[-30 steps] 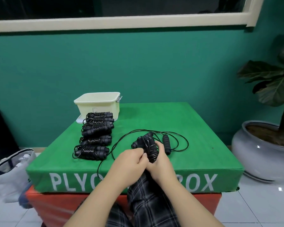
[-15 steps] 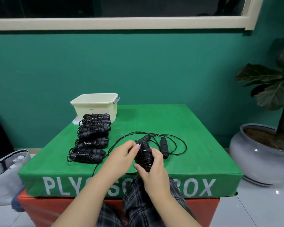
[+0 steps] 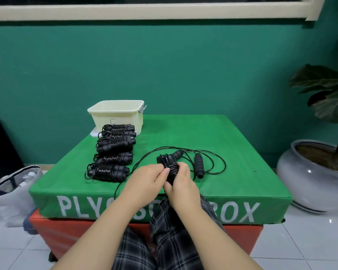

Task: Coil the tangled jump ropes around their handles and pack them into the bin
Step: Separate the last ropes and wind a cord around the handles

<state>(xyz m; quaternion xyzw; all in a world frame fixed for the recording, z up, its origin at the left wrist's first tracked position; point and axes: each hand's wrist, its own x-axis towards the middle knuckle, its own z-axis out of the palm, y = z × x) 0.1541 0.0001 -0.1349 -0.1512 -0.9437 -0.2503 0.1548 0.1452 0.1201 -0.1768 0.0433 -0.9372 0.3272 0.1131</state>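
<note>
My right hand (image 3: 180, 185) grips a pair of black jump rope handles (image 3: 168, 162) with cord partly wound round them, just above the near edge of the green plyo box (image 3: 232, 158). My left hand (image 3: 144, 180) pinches the thin black cord beside the handles. Another jump rope lies loose behind my hands, with its handle (image 3: 199, 165) on the box and its cord (image 3: 217, 162) in wide loops. Several coiled jump ropes (image 3: 113, 152) lie in a row at the left. The cream bin (image 3: 118, 114) stands at the far left corner, on its lid.
A large potted plant (image 3: 312, 172) in a grey pot stands on the floor at the right. A white bag (image 3: 10, 193) sits on the floor at the left. The green box rests on an orange one (image 3: 66, 234). My plaid-trousered knees are below.
My left hand has come down from above the handles and to their left side, drawing the cord round them. My right hand keeps its grip, and the view has shifted slightly.
</note>
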